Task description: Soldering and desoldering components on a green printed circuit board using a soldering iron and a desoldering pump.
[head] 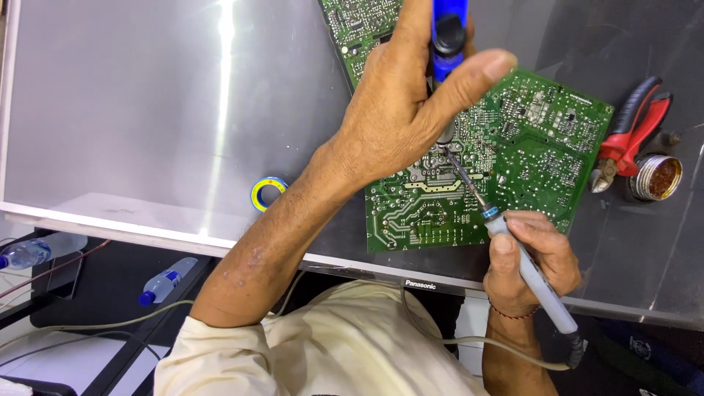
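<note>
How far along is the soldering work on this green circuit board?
Already laid out: green circuit board, red pliers, flux tin. In hand: right hand holds the soldering iron, its tip on the board; left hand holds a blue desoldering pump. What's left cannot be told.

The flat rectangular circuit board [543,147] is green, patterned with pale silver-grey tracks and solder dots. The slim pen-shaped soldering iron [539,282] has a light grey handle, a blue collar near the tip and a beige cord. The chunky plastic suction tool [447,37] is bright blue with a black band. The pliers [634,132] carry red and black grips. The small tape roll [268,192] is yellow and blue. The round metal tin [656,177] holds amber-brown paste
</note>
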